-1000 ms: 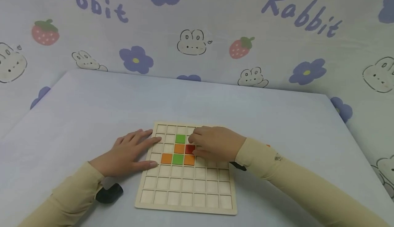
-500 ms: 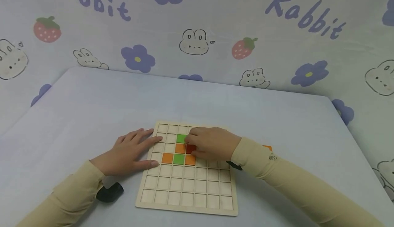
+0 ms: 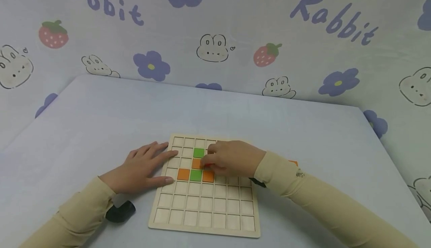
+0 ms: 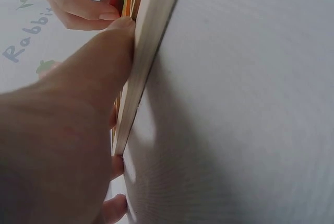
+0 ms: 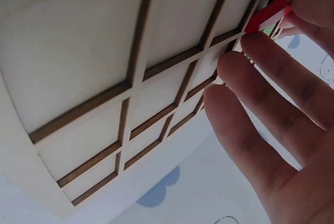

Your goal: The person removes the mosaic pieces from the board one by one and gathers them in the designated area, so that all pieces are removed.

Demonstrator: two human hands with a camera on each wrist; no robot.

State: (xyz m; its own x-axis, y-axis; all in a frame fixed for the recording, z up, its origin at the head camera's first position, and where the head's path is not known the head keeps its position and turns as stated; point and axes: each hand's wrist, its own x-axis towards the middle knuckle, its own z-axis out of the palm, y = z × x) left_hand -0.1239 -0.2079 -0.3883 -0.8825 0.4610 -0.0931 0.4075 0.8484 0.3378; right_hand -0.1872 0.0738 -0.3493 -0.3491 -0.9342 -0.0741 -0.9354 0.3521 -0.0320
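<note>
The thumb and forefinger of the right hand [image 3: 235,157] pinch the red tile [image 5: 266,16], and the other fingers of that hand reach out nearly straight in the right wrist view. The red tile is tipped up, held at the board [image 3: 203,230] around the cell just right of the middle orange tile [image 3: 196,163]; I cannot tell whether any edge of it touches the wood.

Close around the fingers, the far green tile [image 3: 198,153] lies directly behind the middle orange tile, and the near green tile [image 3: 196,175] lies directly in front of it. The near green tile sits between the left orange tile [image 3: 183,174] and the right orange tile [image 3: 208,176]. These five lie flat in their cells.

The left hand [image 3: 139,167] has its fingers straight and spread, gripping nothing, with the thumb and forefinger resting over the board's left edge.

Farther out, an orange piece [image 3: 294,163] shows partly behind the right sleeve [image 3: 333,203]. A black object [image 3: 120,211] is at the left wrist, beside the left sleeve [image 3: 67,220]. The board lies on a pale table [image 3: 118,121], and behind that hangs a cloth [image 3: 235,12] printed with rabbits, strawberries, purple flowers and the word "Rabbit".
</note>
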